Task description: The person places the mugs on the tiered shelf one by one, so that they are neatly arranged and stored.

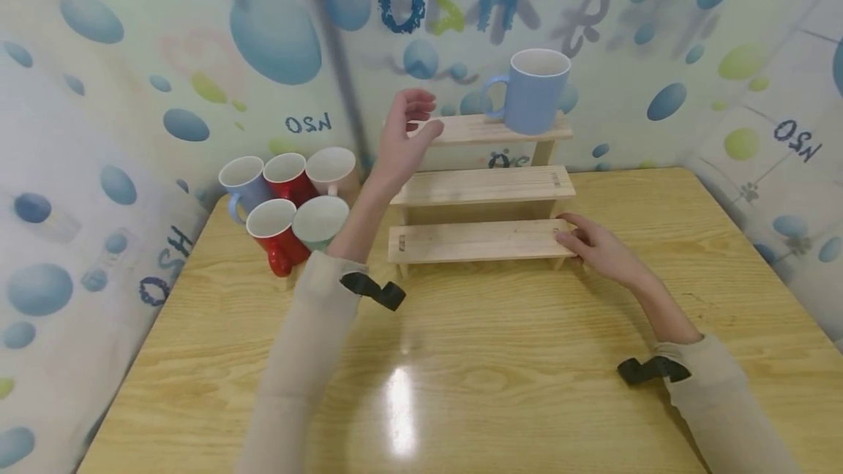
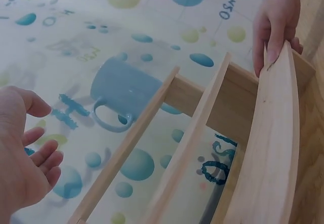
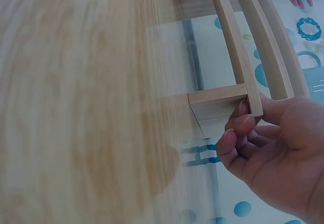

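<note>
A three-step wooden rack (image 1: 481, 241) stands at the back of the table, and a blue mug (image 1: 535, 93) sits upright on the right part of its top step, handle to the left. My left hand (image 1: 403, 139) is raised by the left end of that step, fingers loosely bent with nothing in them. In the left wrist view the left hand (image 2: 25, 158) is apart from the mug (image 2: 124, 92). My right hand (image 1: 602, 249) pinches the right end of the lowest step; in the right wrist view its thumb and fingers (image 3: 238, 145) close round the board's end.
Several mugs stand grouped at the table's back left: a blue mug (image 1: 244, 185), red mugs (image 1: 279, 243), a pinkish mug (image 1: 339, 174) and a green mug (image 1: 316, 229), partly behind my left forearm. A patterned curtain-like wall (image 1: 421, 64) rises behind the wooden table (image 1: 500, 371).
</note>
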A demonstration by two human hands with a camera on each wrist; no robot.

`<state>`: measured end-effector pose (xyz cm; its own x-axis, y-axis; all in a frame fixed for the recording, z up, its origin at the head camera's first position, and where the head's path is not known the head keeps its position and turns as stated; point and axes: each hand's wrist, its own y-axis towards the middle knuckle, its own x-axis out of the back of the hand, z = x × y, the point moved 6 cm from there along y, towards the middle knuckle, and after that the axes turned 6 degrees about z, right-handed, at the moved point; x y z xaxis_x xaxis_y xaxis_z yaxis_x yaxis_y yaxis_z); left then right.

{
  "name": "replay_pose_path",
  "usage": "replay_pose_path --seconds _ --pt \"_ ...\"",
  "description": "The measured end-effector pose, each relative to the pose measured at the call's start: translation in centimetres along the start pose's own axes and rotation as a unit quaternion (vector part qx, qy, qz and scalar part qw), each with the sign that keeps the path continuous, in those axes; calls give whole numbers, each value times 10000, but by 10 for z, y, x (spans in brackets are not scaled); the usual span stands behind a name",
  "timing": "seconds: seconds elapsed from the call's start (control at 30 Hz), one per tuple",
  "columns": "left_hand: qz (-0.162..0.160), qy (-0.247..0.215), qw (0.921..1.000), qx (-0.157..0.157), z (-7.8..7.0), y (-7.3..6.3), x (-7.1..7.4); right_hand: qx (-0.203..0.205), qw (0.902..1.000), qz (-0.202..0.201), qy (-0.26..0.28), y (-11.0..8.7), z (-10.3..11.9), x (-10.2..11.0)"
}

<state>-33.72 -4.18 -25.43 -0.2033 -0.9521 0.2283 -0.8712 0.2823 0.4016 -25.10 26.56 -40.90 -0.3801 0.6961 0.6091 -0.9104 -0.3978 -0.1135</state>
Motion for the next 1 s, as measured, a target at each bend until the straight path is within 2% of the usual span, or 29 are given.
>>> replay_pose_path --seconds 0.13,0.3,0.57,0.73,1.0 --pt "-65 -17 10000 -11 2 -12 12 -14 10000 -9 -31 0 -1 0" --pt "-347 -104 9993 1 6 -27 29 8 10000 3 25 0 0 -1" --pt "-700 23 9974 171 13 -52 56 -29 10000 38 85 1 -2 -3" --pt "-1020 112 9942 323 21 -65 79 -45 9999 1 92 1 -2 -1" --pt "-1571 39 9871 317 30 -90 120 -58 10000 -4 15 -1 1 0"
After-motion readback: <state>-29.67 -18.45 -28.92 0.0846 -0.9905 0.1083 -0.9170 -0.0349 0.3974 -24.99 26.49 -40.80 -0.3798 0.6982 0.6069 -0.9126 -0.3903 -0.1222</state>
